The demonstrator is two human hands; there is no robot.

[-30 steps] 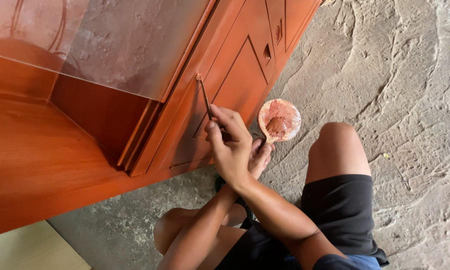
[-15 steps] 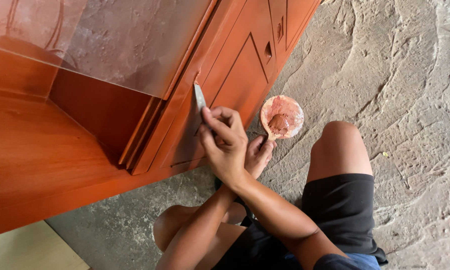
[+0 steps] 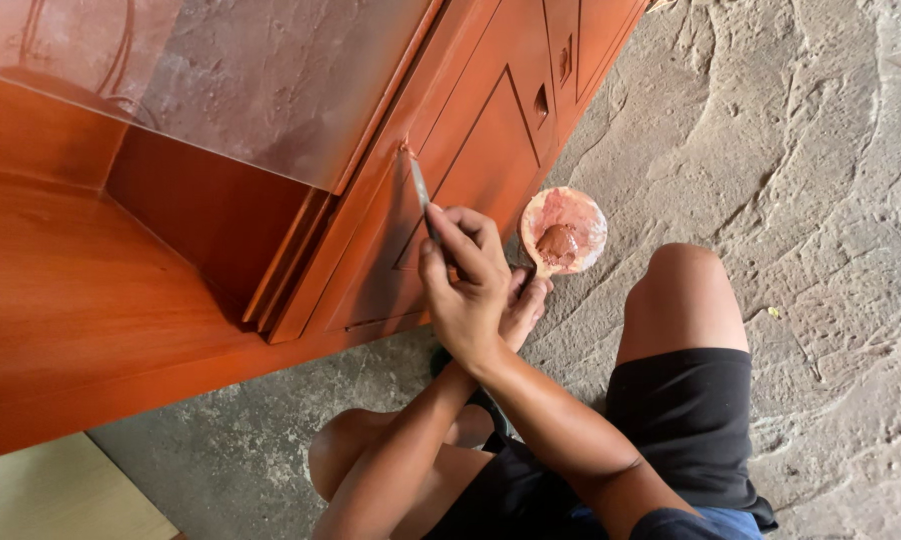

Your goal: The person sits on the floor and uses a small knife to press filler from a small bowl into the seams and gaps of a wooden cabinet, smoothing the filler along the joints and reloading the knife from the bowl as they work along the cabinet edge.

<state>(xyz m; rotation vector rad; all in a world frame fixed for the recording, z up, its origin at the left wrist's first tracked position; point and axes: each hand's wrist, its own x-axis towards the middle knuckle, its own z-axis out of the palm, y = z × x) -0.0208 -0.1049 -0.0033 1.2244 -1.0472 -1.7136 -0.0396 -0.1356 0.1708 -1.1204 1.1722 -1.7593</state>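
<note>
My right hand [image 3: 461,285] grips a narrow metal putty knife [image 3: 421,195], with its tip pressed against the frame edge of an orange-brown wooden cabinet [image 3: 491,110], next to a small dab of filler. My left hand [image 3: 528,298] lies partly hidden behind the right one. It holds a small round dish [image 3: 583,212] smeared with reddish-brown putty [image 3: 558,243], just right of the cabinet's panelled door.
A glass pane [image 3: 221,80] leans over the cabinet's open shelf space [image 3: 91,290] at upper left. I squat on a rough grey concrete floor [image 3: 811,160], my right knee [image 3: 686,290] beside the dish. A pale board [image 3: 51,495] shows at bottom left.
The knife blade has shifted up along the cabinet frame edge and turned from flat to edge-on. Both hands and the dish stay in nearly the same spot.
</note>
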